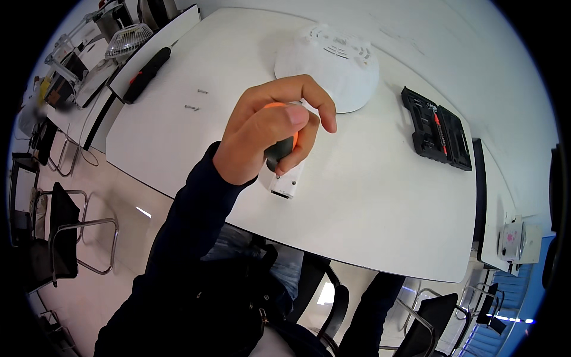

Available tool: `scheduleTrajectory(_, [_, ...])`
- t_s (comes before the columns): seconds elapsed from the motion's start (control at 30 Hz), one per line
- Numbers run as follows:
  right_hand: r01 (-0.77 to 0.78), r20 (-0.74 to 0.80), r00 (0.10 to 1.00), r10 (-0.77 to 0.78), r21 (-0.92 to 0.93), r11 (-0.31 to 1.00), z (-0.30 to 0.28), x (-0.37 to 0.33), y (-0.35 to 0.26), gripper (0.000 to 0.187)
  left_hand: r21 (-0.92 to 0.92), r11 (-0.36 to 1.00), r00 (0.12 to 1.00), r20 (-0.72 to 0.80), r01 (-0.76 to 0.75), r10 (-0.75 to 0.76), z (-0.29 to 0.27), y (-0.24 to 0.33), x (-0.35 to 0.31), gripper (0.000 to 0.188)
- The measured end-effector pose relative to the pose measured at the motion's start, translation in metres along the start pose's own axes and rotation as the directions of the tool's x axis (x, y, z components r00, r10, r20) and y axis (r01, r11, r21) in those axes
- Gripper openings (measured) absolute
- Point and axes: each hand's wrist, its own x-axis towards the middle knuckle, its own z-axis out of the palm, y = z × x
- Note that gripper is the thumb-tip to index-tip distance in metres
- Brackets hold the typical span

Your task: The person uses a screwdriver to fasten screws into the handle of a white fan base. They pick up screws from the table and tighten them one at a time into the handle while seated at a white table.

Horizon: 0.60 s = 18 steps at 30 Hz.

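Note:
My left hand is raised over the middle of the white table, its fingers curled around a screwdriver with an orange and dark handle. The tool's shaft is hidden by the hand. Right below the fist lies a white oblong block with a small hole and a dark end; most of it is covered by the hand, and I cannot tell whether the screwdriver touches it. Two small screws lie left of the hand. At the lower right a dark sleeve runs under the table edge, and my right hand does not show.
Behind the hand sits a white rounded slotted housing. An open black tool case lies at the right. A black power screwdriver with a red switch rests at the far left edge. Chairs stand around the white table.

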Motion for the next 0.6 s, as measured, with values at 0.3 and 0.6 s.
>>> scheduleTrajectory(0.3, [-0.036, -0.022, 0.998, 0.063, 0.614, 0.789, -0.073, -0.041, -0.017, 0.035, 0.021, 1.0, 1.0, -0.014, -0.013, 0.013, 0.002, -0.003, -0.001, 0.041])
scheduleTrajectory(0.6, [-0.167, 0.115, 0.985, 0.129, 0.428, 0.888, -0.112, -0.142, 0.039, 0.033, 0.074, 0.997, 1.0, 0.01, -0.017, 0.017, 0.007, 0.001, 0.0, 0.044])
